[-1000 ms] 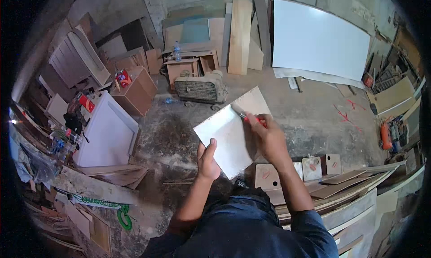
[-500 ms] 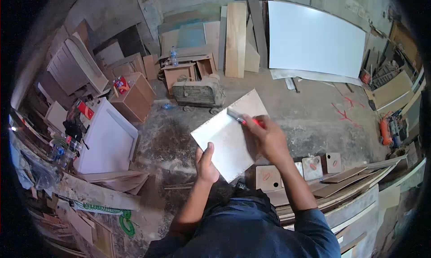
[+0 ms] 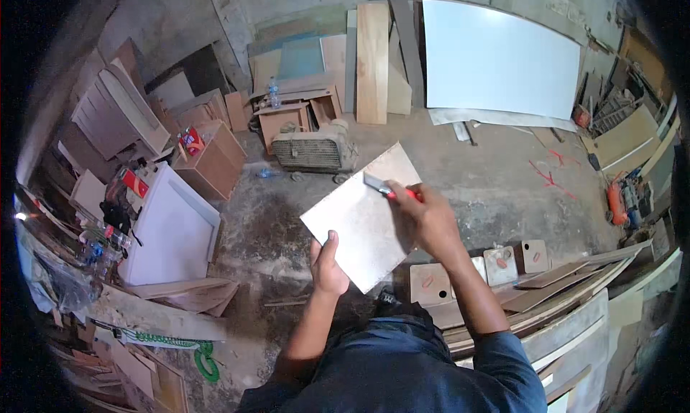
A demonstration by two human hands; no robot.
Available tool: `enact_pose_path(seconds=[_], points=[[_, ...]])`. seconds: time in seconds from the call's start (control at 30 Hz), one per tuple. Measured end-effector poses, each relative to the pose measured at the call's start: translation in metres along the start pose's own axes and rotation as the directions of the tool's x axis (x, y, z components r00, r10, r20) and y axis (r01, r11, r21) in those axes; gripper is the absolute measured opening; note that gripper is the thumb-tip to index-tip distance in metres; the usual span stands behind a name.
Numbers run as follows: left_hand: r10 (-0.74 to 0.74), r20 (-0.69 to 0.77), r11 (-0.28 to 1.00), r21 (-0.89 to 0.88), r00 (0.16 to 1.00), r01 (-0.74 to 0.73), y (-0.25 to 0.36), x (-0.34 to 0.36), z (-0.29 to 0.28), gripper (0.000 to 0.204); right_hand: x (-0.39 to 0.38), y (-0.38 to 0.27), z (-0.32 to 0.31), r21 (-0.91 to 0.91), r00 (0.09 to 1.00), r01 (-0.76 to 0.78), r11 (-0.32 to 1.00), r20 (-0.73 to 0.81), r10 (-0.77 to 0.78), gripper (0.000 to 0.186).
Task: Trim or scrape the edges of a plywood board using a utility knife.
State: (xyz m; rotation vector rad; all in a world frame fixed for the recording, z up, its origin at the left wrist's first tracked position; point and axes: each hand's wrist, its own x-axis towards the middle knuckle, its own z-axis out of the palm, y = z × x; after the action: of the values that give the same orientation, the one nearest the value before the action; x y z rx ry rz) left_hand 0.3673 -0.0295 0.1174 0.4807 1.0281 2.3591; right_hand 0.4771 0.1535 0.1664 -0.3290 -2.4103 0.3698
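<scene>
A pale rectangular board (image 3: 363, 230) with rough edges is held up in front of me, tilted so its corners point up and down. My left hand (image 3: 330, 268) grips its lower left edge, thumb on the upper face and fingers underneath. In my right hand (image 3: 431, 223) is a red-handled utility knife (image 3: 389, 191), its blade pointing up and left. The blade lies over the board near its upper left edge; whether it touches the face I cannot tell. My right fingers partly hide the knife's handle.
A dusty compressor-like machine (image 3: 309, 151) on small wheels stands ahead. To the left is a white cabinet panel (image 3: 172, 226) beside a brown box (image 3: 212, 158). Stacked boards (image 3: 568, 284) and several small pieces with holes lie at right. A large white sheet (image 3: 499, 61) leans on the far wall.
The whole view has shifted slightly, and board and hands sit a little further left in it. Both hands keep their hold; the knife stays near the same edge.
</scene>
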Motion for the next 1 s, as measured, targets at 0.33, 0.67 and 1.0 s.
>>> enact_pose_path(seconds=[0.33, 0.67, 1.0], points=[[0.027, 0.01, 0.999, -0.017, 1.0, -0.027, -0.005, 0.001, -0.014, 0.049, 0.001, 0.003, -0.006, -0.068, 0.998, 0.068, 0.995, -0.01, -0.069, 0.042], [0.0, -0.003, 1.0, -0.008, 1.0, 0.0, -0.007, -0.003, -0.011, 0.05, 0.0, 0.0, -0.011, -0.02, 1.0, 0.012, 1.0, 0.011, -0.011, 0.039], [-0.024, 0.077, 0.999, -0.043, 0.997, 0.027, -0.009, 0.002, 0.004, 0.051, -0.004, -0.031, 0.001, 0.005, 0.977, 0.206, 0.979, -0.06, -0.206, 0.04]])
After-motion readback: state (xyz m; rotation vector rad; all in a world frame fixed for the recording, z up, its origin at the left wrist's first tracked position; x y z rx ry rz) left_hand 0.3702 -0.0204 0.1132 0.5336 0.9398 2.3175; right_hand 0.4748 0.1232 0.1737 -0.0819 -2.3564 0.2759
